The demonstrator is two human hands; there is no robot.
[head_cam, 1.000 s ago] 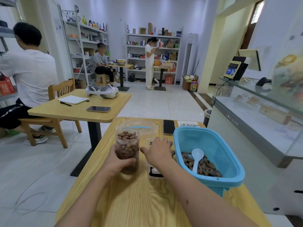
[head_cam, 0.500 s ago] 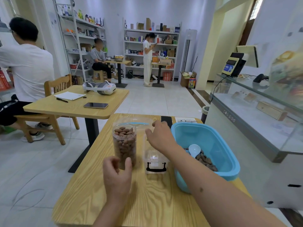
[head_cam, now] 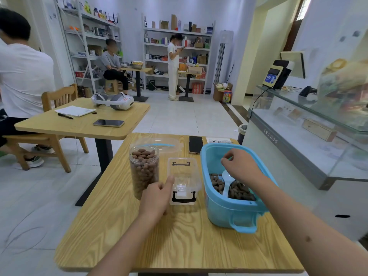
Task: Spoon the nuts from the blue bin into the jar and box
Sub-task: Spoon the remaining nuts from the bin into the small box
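A clear jar (head_cam: 144, 170) filled with brown nuts stands upright on the wooden table (head_cam: 179, 246). Right of it sits an empty clear box (head_cam: 184, 176) with black handles. My left hand (head_cam: 157, 198) rests between the jar and the box, with its thumb pressed on the box's left wall and its fingers curled under. The blue bin (head_cam: 225, 212) at the right holds nuts (head_cam: 239, 190) and a white spoon (head_cam: 227, 179) lying in them. My right hand (head_cam: 239, 166) hovers over the bin just above the spoon, fingers loosely curled and holding nothing.
A clear lid (head_cam: 159, 145), a dark phone (head_cam: 195, 144) and a paper card (head_cam: 219, 140) lie at the table's far edge. A second table (head_cam: 79, 126) with a headset stands to the left. A glass counter (head_cam: 308, 136) runs along the right. Three people are farther off.
My left hand let go of the jar and moved right onto the box. My right hand went from the box area over into the blue bin above the spoon.
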